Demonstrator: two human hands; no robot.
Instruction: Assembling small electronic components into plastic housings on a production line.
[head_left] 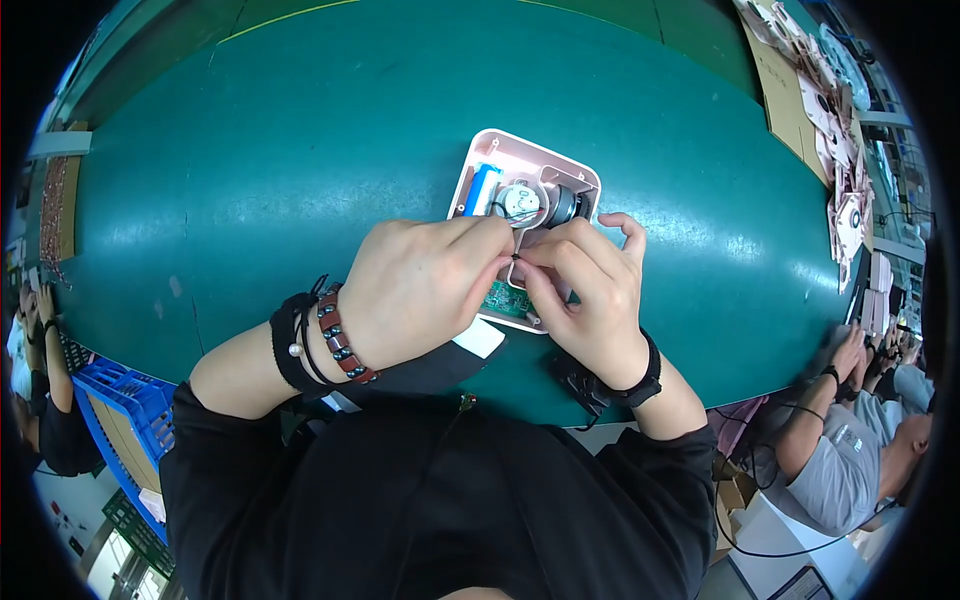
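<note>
An open pale pink plastic housing [530, 148] lies on the green table in front of me. Inside it are a blue cylindrical battery [483, 192], a round white motor-like part [521, 203] with thin wires, a dark round part [566, 206] and a green circuit board [507, 299]. My left hand [430, 270] and my right hand [585, 290] meet over the middle of the housing, fingertips pinched close together. Between them shows a small dark bit, perhaps a wire or connector, too small to name. The fingers hide part of the housing's interior.
Cardboard with several pale pink parts [845, 150] lies along the right edge of the green table [300, 130]. A blue crate [120, 395] stands at the lower left. Dark items lie by my body. Co-workers sit on both sides, one in a grey shirt [850, 465].
</note>
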